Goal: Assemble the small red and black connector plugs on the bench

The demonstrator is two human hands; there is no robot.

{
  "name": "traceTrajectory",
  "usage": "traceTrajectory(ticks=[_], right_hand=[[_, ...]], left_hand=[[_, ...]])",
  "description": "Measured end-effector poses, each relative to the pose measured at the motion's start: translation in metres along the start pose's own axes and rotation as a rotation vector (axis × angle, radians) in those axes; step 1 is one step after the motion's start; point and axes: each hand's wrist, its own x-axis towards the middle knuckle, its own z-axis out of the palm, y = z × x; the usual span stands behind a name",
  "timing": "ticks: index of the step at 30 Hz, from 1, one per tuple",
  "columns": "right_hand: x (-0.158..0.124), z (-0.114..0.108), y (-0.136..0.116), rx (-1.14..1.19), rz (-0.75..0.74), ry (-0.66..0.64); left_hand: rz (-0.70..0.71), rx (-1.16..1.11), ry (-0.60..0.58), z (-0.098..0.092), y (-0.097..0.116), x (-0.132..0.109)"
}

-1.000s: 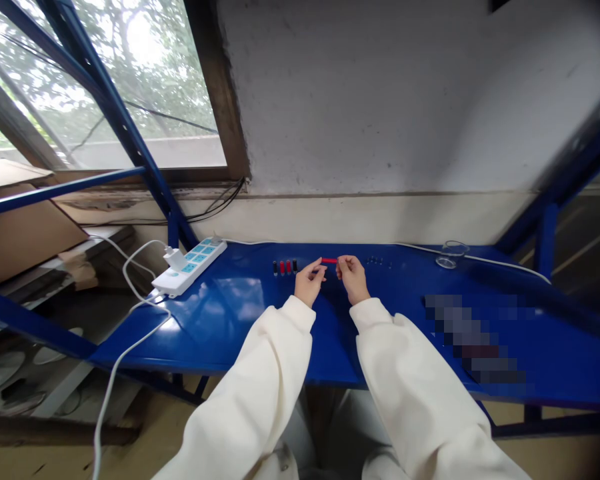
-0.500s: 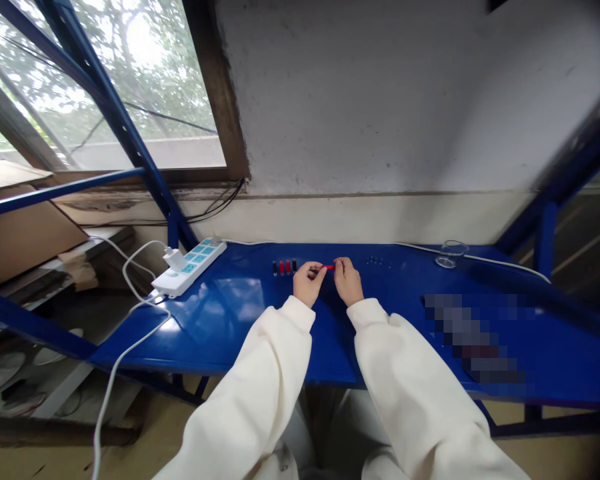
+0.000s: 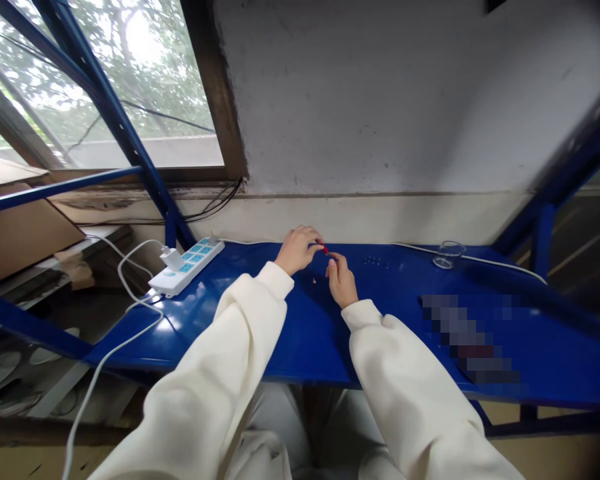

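My left hand [image 3: 296, 248] has its grip pinched on the small red piece [image 3: 325, 250] above the bench [image 3: 260, 313]. My right hand [image 3: 341, 285] is just beside; its grip I cannot tell. A slack pinch could drop the piece.

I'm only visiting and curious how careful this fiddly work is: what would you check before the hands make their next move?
1. Grip on the small red piece: pinched in the fingertips of the left hand, ok.
2. Whether the right hand, fingertip just below that piece, touches it: cannot tell.
3. The tiny loose part on the blue table, beside the right hand, in sight: ok.
4. The row of small dark parts to the right, apart from both hands: ok.
5. The power strip far left, away from the hands: ok.
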Motion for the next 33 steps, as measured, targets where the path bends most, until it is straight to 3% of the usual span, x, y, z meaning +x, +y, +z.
traceTrajectory(ticks=[4,9,14,33], right_hand=[[0.001,0.000,0.002,-0.017,0.002,-0.001],[0.003,0.002,0.006,-0.048,-0.004,-0.067],[0.002,0.003,0.006,-0.060,0.000,-0.080],[0.003,0.003,0.008,-0.067,0.008,-0.092]], left_hand=[[-0.048,0.176,-0.138,-0.007,-0.013,0.007],[-0.139,0.303,-0.312,0.009,-0.034,-0.008],[-0.164,0.350,-0.326,0.015,-0.044,-0.016],[-0.191,0.414,-0.351,0.010,-0.048,-0.018]])
